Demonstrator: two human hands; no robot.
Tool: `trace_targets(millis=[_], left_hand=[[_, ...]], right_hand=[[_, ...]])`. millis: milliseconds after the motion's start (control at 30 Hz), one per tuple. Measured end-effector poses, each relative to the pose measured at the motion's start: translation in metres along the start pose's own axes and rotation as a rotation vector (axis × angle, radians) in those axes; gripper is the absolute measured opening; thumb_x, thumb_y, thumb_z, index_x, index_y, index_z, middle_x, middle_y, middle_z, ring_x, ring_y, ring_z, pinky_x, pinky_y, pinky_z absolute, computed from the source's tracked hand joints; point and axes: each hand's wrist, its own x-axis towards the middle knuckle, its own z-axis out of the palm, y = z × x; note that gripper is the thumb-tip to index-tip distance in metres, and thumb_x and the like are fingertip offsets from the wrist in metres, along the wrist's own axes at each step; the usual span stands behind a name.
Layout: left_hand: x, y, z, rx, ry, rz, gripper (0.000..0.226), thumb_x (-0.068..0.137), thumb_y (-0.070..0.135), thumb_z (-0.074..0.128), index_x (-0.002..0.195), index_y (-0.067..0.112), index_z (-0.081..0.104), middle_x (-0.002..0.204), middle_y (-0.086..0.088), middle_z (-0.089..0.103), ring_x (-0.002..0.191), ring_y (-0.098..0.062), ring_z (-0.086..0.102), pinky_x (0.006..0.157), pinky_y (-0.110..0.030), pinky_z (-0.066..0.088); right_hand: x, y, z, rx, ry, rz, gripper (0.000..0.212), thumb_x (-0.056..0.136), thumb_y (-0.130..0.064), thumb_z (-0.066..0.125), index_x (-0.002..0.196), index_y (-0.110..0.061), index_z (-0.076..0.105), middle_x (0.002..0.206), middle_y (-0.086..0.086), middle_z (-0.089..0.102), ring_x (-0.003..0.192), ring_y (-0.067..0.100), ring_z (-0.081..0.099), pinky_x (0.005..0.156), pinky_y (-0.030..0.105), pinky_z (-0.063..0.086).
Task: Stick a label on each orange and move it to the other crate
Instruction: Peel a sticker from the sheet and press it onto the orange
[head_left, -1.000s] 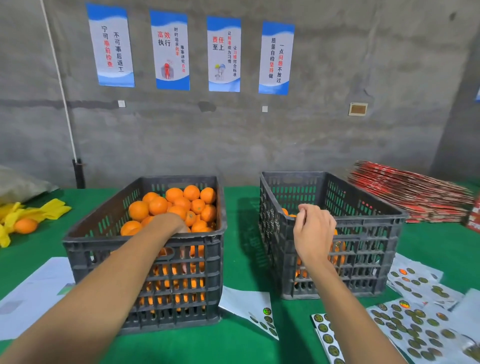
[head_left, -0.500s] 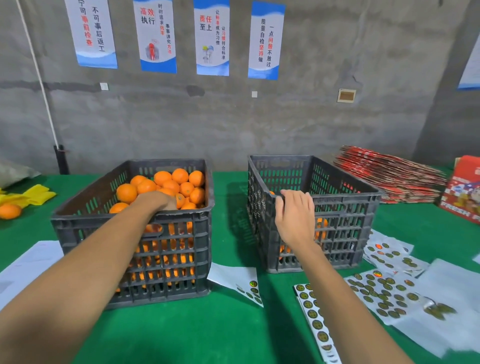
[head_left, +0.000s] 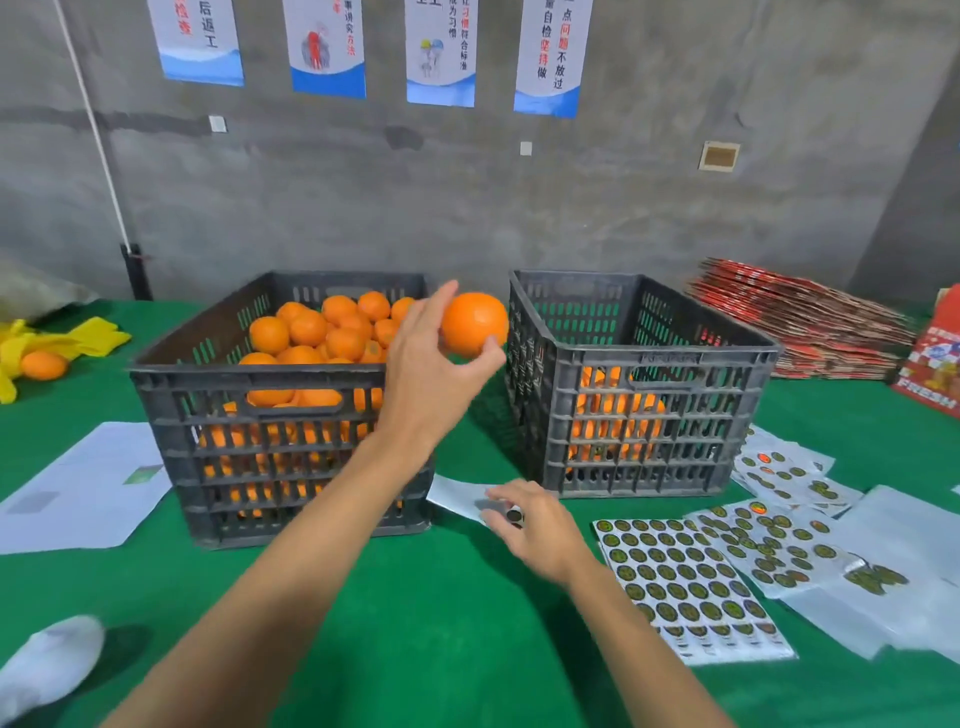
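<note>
I am working at a green table (head_left: 415, 623) that is carrying everything, and I am keeping the two dark crates side by side toward its far edge so an orange travels only a short way. The left crate (head_left: 270, 415) is heaped with unlabelled fruit; the right crate (head_left: 649, 415) is sitting lower-filled, with oranges showing only through its slats, so I judge the job is far from half done. Along the table's right edge a stack of flattened red cartons (head_left: 800, 317) is lying out of my way. Nearer me, toward the front right corner, the label sheets (head_left: 691, 587) are spreading flat within easy reach of my right hand, which is why I am leaving them there. A blank white sheet (head_left: 83, 493) is lying by the left edge.

My left hand (head_left: 431, 374) is holding one orange (head_left: 474, 323) up in the gap above the two crates, fingers and thumb curled around its near side so a bare face is turning toward me for the sticker. My right hand (head_left: 535, 525) is hovering low just in front of the right crate, pinching a small round label (head_left: 514, 516) at the fingertips. I judge the next move is bringing label and orange together, pressing gently so it is not creasing.
</note>
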Motion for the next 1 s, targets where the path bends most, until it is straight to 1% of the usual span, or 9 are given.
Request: trace_targets(millis=[67, 233, 333, 467, 567, 633, 733, 900, 1000], left_hand=[[-0.043, -0.007, 0.018, -0.132, -0.093, -0.093, 0.071, 0.076, 0.043, 0.075, 0.142, 0.028, 0.054, 0.132, 0.009, 0.054, 0.113, -0.012, 0.063, 0.088, -0.036, 0.060], [-0.117, -0.058, 0.053, -0.314, -0.231, -0.613, 0.059, 0.087, 0.034, 0.074, 0.142, 0.026, 0.057, 0.136, 0.001, 0.060, 0.104, 0.003, 0.065, 0.089, -0.021, 0.056], [-0.135, -0.082, 0.061, -0.353, -0.272, -0.798, 0.057, 0.093, 0.030, 0.073, 0.146, 0.020, 0.055, 0.134, -0.002, 0.059, 0.115, -0.019, 0.064, 0.102, -0.046, 0.055], [-0.153, -0.101, 0.063, -0.380, -0.272, -0.829, 0.039, 0.096, 0.030, 0.071, 0.131, 0.016, 0.063, 0.121, -0.001, 0.067, 0.109, -0.021, 0.068, 0.100, -0.048, 0.056], [-0.170, -0.115, 0.063, -0.484, -0.190, -0.900, 0.022, 0.100, 0.034, 0.065, 0.119, 0.023, 0.068, 0.115, -0.002, 0.072, 0.099, -0.015, 0.073, 0.090, -0.033, 0.060], [-0.176, -0.122, 0.062, -0.616, -0.096, -1.012, 0.024, 0.103, 0.035, 0.061, 0.118, 0.018, 0.067, 0.115, -0.009, 0.072, 0.098, -0.021, 0.076, 0.091, -0.033, 0.059], [-0.176, -0.127, 0.061, -0.741, -0.050, -1.089, 0.031, 0.104, 0.034, 0.059, 0.121, 0.008, 0.064, 0.118, -0.018, 0.071, 0.100, -0.028, 0.076, 0.101, -0.042, 0.055], [-0.176, -0.130, 0.060, -0.833, -0.024, -1.139, 0.029, 0.102, 0.034, 0.063, 0.120, 0.012, 0.064, 0.121, -0.020, 0.070, 0.101, -0.032, 0.076, 0.106, -0.048, 0.052], [-0.177, -0.131, 0.060, -0.841, -0.016, -1.142, 0.035, 0.102, 0.035, 0.063, 0.127, 0.010, 0.061, 0.123, -0.020, 0.070, 0.101, -0.032, 0.075, 0.107, -0.049, 0.051]], right_hand=[[-0.010, 0.004, 0.012, -0.038, -0.065, -0.003, 0.031, 0.099, -0.042, 0.061, 0.122, -0.024, 0.070, 0.124, -0.008, 0.067, 0.116, 0.015, 0.057, 0.099, 0.033, 0.045], [-0.032, 0.016, 0.025, -0.127, -0.091, 0.012, 0.036, 0.096, -0.042, 0.061, 0.123, -0.020, 0.068, 0.129, -0.007, 0.065, 0.115, 0.019, 0.055, 0.099, 0.034, 0.044], [-0.032, 0.016, 0.022, -0.169, -0.088, 0.020, 0.031, 0.091, -0.042, 0.058, 0.114, -0.022, 0.067, 0.112, -0.007, 0.065, 0.102, 0.020, 0.053, 0.089, 0.034, 0.043], [-0.025, 0.013, 0.023, -0.240, -0.108, 0.058, 0.043, 0.091, -0.050, 0.051, 0.123, -0.027, 0.068, 0.116, -0.007, 0.061, 0.109, 0.019, 0.051, 0.090, 0.032, 0.037], [-0.018, 0.010, 0.030, -0.239, -0.107, 0.088, 0.054, 0.089, -0.068, 0.053, 0.123, -0.030, 0.069, 0.113, -0.007, 0.058, 0.108, 0.017, 0.050, 0.091, 0.033, 0.038], [-0.017, 0.010, 0.034, -0.197, -0.098, 0.121, 0.059, 0.085, -0.073, 0.059, 0.123, -0.029, 0.070, 0.112, -0.007, 0.057, 0.108, 0.016, 0.049, 0.092, 0.033, 0.039], [-0.016, 0.011, 0.038, -0.167, -0.062, 0.149, 0.054, 0.086, -0.069, 0.063, 0.120, -0.027, 0.073, 0.110, -0.008, 0.057, 0.106, 0.015, 0.049, 0.090, 0.032, 0.039], [-0.018, 0.008, 0.043, -0.163, -0.026, 0.128, 0.039, 0.094, -0.059, 0.061, 0.111, -0.029, 0.077, 0.099, -0.009, 0.056, 0.099, 0.016, 0.050, 0.084, 0.032, 0.038], [-0.018, 0.008, 0.044, -0.056, 0.003, 0.158, 0.027, 0.095, -0.051, 0.064, 0.103, -0.030, 0.080, 0.095, -0.007, 0.059, 0.096, 0.015, 0.050, 0.085, 0.032, 0.040]])
